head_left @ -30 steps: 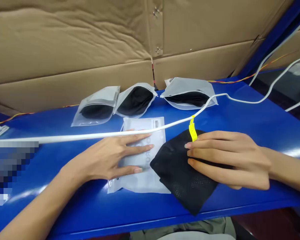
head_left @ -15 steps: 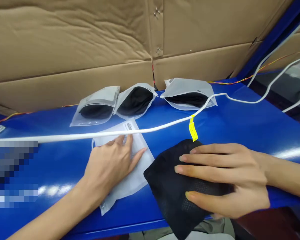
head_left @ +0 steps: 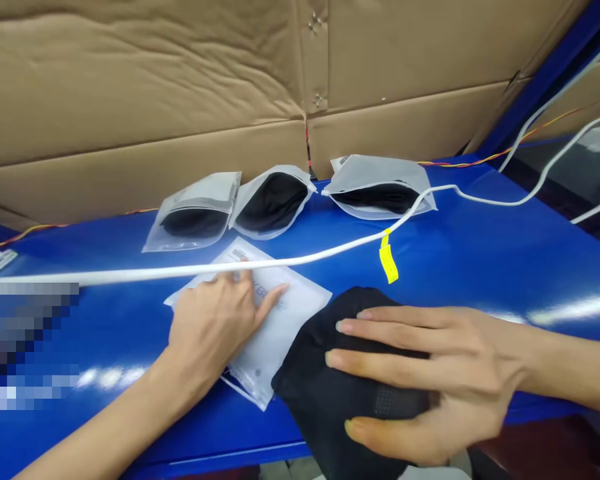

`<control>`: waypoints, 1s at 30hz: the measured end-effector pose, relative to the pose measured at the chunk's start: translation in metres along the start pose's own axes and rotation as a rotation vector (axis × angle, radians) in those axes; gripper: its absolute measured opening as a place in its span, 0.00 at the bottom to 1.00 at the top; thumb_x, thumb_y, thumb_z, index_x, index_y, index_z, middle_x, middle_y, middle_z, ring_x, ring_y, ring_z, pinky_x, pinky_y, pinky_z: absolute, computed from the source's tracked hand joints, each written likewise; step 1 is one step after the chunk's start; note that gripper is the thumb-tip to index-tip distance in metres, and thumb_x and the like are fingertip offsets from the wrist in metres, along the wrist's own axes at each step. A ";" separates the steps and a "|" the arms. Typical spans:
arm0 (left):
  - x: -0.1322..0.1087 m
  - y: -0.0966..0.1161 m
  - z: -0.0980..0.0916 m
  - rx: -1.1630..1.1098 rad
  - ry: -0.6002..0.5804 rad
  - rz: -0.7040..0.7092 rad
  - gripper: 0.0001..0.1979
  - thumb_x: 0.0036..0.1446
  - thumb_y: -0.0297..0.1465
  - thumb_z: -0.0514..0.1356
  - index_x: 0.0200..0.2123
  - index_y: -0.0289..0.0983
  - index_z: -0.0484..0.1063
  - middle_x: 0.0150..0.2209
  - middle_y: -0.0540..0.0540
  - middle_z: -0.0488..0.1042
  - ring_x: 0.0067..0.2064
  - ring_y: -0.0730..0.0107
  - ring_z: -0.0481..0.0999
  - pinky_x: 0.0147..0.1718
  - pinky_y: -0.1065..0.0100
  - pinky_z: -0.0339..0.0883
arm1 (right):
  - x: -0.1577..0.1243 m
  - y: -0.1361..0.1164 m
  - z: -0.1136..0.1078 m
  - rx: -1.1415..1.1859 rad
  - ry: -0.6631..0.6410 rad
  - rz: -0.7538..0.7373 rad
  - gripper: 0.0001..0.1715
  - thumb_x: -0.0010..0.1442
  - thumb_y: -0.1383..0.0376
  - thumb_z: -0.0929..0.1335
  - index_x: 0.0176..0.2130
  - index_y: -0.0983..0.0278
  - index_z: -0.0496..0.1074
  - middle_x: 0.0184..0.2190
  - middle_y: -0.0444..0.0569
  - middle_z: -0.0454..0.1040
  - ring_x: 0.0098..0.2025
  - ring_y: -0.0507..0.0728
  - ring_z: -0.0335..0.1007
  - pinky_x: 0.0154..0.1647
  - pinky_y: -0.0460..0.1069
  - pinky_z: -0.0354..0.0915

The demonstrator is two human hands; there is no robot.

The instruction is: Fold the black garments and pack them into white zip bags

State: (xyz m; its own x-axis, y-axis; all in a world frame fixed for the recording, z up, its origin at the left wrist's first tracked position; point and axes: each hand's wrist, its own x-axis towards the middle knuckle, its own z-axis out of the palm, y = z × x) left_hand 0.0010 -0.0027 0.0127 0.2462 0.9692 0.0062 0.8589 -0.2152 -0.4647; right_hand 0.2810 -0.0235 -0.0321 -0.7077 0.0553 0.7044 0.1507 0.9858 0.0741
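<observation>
My left hand (head_left: 215, 320) lies flat on a white plastic bag (head_left: 293, 320) with printed text, its fingers spread and partly covering the print. My right hand (head_left: 430, 380) grips a folded black perforated fabric item (head_left: 310, 393), with the fingers over the top and the thumb along its lower side. That fabric touches the bag's lower right edge. Behind them lie three white bags (head_left: 193, 221) (head_left: 273, 203) (head_left: 380, 190), each showing black contents through an open end.
A thick white cable (head_left: 230, 267) crosses the blue table (head_left: 480, 267) above my hands, carrying a yellow tag (head_left: 389, 262). Cardboard sheets (head_left: 130, 80) line the back. Thin orange wires run along the table's far edge. A blurred patch covers the left side.
The white bag has turned and slid left under my left hand. My right hand has carried the black fabric lower and left, toward the table's near edge.
</observation>
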 end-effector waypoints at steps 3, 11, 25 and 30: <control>-0.001 0.000 -0.004 -0.025 0.054 0.014 0.34 0.76 0.51 0.47 0.44 0.29 0.81 0.32 0.32 0.84 0.26 0.48 0.84 0.20 0.66 0.56 | 0.003 0.014 -0.006 -0.192 -0.151 0.026 0.25 0.66 0.64 0.75 0.62 0.54 0.77 0.59 0.52 0.81 0.61 0.61 0.79 0.60 0.55 0.78; 0.008 -0.020 0.012 -0.393 0.065 0.385 0.35 0.72 0.56 0.48 0.65 0.37 0.75 0.60 0.32 0.80 0.55 0.40 0.84 0.46 0.49 0.80 | -0.005 0.038 -0.020 -0.477 -0.397 0.162 0.27 0.69 0.77 0.65 0.64 0.64 0.72 0.61 0.61 0.78 0.57 0.67 0.77 0.54 0.61 0.74; 0.018 -0.025 0.042 -0.470 0.094 0.498 0.31 0.73 0.28 0.48 0.76 0.43 0.58 0.76 0.39 0.60 0.75 0.42 0.62 0.67 0.40 0.68 | -0.017 0.036 -0.024 -0.333 -0.058 0.122 0.21 0.77 0.62 0.62 0.57 0.73 0.75 0.49 0.61 0.84 0.54 0.63 0.82 0.48 0.57 0.77; 0.014 -0.015 0.044 -0.516 0.166 0.367 0.32 0.68 0.26 0.51 0.75 0.35 0.61 0.74 0.33 0.63 0.72 0.42 0.69 0.65 0.44 0.71 | -0.008 0.018 -0.018 -0.065 -0.032 -0.036 0.14 0.67 0.69 0.73 0.52 0.64 0.80 0.53 0.54 0.84 0.60 0.60 0.80 0.63 0.54 0.77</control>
State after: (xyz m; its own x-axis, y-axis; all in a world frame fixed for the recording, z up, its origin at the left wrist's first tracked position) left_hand -0.0282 0.0198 -0.0194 0.5947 0.7996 0.0835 0.8011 -0.5981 0.0216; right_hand 0.3016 -0.0086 -0.0240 -0.7348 0.0255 0.6778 0.1682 0.9749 0.1456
